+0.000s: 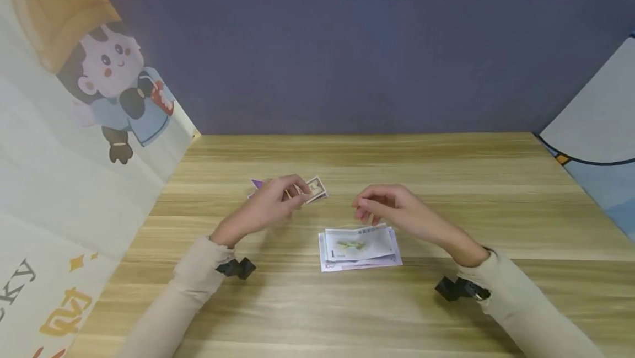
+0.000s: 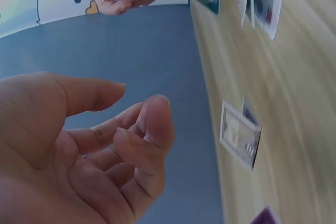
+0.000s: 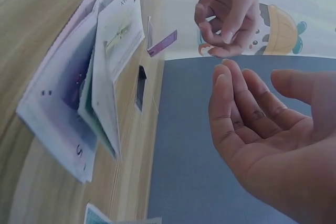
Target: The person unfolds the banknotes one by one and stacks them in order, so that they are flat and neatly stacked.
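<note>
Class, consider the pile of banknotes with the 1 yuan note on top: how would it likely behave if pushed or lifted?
Likely light and floppy: the pile of banknotes looks like thin, bent sheets. Pushed, it may slide apart, as the edges are uneven and gaps show between sheets. The top note would probably flex easily, being bent itself.

I see a cartoon figure [image 1: 116, 110] at upper left, a dark blue panel [image 1: 347, 43] across the top, orange lettering [image 1: 66, 316] lower left.
</note>
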Motion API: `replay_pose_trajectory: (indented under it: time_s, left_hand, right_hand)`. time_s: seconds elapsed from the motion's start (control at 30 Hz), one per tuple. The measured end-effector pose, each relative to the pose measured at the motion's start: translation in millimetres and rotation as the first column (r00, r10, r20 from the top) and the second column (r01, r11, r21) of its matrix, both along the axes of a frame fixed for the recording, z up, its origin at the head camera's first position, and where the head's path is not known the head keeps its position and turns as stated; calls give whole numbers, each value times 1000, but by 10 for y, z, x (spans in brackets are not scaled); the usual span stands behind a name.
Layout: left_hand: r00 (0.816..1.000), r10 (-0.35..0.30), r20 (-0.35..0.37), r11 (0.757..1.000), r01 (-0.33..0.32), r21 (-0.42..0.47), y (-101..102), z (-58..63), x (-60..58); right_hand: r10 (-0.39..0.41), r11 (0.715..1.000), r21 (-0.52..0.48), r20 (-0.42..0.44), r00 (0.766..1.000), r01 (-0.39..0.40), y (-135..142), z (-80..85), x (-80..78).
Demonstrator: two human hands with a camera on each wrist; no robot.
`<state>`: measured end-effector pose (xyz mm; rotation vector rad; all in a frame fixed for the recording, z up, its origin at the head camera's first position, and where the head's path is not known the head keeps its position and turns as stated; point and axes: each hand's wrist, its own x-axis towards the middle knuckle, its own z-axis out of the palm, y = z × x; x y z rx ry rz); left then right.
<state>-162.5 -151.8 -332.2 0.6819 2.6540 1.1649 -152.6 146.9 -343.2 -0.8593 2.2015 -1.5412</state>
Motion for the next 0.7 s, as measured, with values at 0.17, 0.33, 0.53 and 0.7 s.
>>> replay_pose_trajectory:
  time_s: [0.17,0.33,0.53,0.7]
  left_hand:
    - [999,36,-41,999,-37,-30,-144,114,-36]
    - [994,100,-44,994,-101,-31,-298,178,-54]
    - [986,158,-49,986,-160,-41,-449,188,-114]
    - [977,211,-26,975,-212,-67,-550,189,-180]
  right_hand:
    - [-4,1000,28,-2,1000,4,-131,67,-63]
    - [7,999,46,-17,1000,-6,-265,112,-147]
    - [31,999,36,-39,999,-30,-385,115,-251]
    - [34,999,17,-32,999,-34,-463,89,-321]
